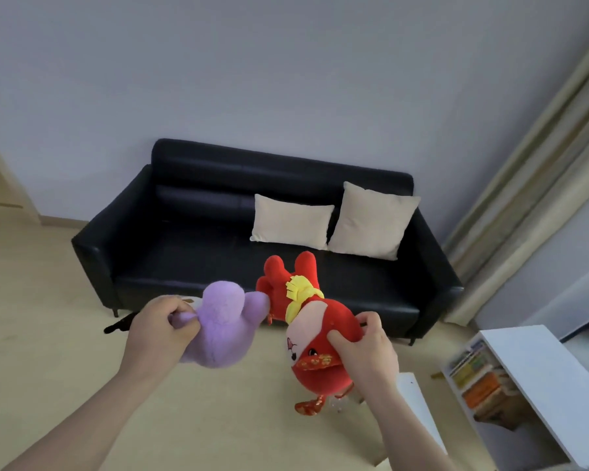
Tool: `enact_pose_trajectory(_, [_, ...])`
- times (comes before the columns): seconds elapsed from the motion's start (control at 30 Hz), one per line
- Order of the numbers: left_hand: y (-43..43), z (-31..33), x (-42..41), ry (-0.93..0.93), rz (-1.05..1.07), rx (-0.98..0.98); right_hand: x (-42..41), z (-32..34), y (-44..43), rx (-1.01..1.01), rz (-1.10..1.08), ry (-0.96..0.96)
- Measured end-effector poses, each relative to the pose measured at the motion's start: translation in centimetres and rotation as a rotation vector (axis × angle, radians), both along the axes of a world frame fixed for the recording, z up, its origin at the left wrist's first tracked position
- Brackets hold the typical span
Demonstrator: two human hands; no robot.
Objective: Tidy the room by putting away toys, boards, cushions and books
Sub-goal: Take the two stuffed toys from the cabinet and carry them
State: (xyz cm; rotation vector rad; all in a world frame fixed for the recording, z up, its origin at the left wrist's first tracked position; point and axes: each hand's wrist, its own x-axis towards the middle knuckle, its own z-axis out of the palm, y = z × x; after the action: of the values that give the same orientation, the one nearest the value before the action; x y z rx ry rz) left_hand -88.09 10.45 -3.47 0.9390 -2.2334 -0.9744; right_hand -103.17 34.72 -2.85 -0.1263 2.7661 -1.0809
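One camera only, worn on the person's head, looks forward and down across the floor [65, 334] toward the black sofa [184, 253] against the far wall [286, 79]. Both hands sit close beneath the tilted wide lens; a white bookshelf [538, 365] edges the lower right.

Black sofa [191, 253] against pale wall [286, 79], beige curtain [538, 185] (right side), wooden floor [31, 317]

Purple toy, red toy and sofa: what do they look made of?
Purple toy: soft fuzzy plush, bunching where the left hand pinches it. Red toy: smoother plush with a yellow felt-like fringe, denting under the right hand. Sofa: black leather or faux leather, judging by its smooth sheen.
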Motion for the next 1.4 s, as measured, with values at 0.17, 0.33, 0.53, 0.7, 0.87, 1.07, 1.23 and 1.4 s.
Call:
enact_pose_trajectory(0.17, [-8.7, -0.1, -3.7, -0.042, -0.029, -0.027, -2.6, -0.6, -8.2, 0.013, -0.034, -0.022])
enact_pose_trajectory(0.33, [-16.2, -0.9, -9.0, -0.067, -0.034, 0.001, -8.4, -1.9, -15.6, 0.035, -0.037, -0.020])
enact_pose_trajectory(0.53, [-25.2, -1.8, -17.1, -0.134, -0.058, -0.044, -17.6, -4.1, -25.4, 0.031, -0.009, -0.067])
enact_pose_trajectory(0.7, [-30.6, -1.0, -23.2, -0.173, -0.066, -0.064, -24.4, -4.1, -31.8, 0.040, 0.026, -0.082])
enact_pose_trajectory(0.87, [-36.4, -1.9, -28.0, -0.203, -0.095, -0.010, -29.5, -5.2, -37.4, 0.106, 0.051, -0.079])
enact_pose_trajectory(1.07, [-45.9, -5.1, -32.6, -0.254, -0.124, 0.044, -34.5, -8.0, -46.0, 0.173, 0.068, -0.096])
enact_pose_trajectory(1.23, [-53.7, -7.8, -35.8, -0.310, -0.191, 0.040, -36.5, -10.4, -52.7, 0.267, 0.086, -0.188])
enact_pose_trajectory(1.4, [-61.4, -11.4, -39.4, -0.410, -0.288, 0.057, -38.5, -13.1, -59.0, 0.357, 0.068, -0.233])
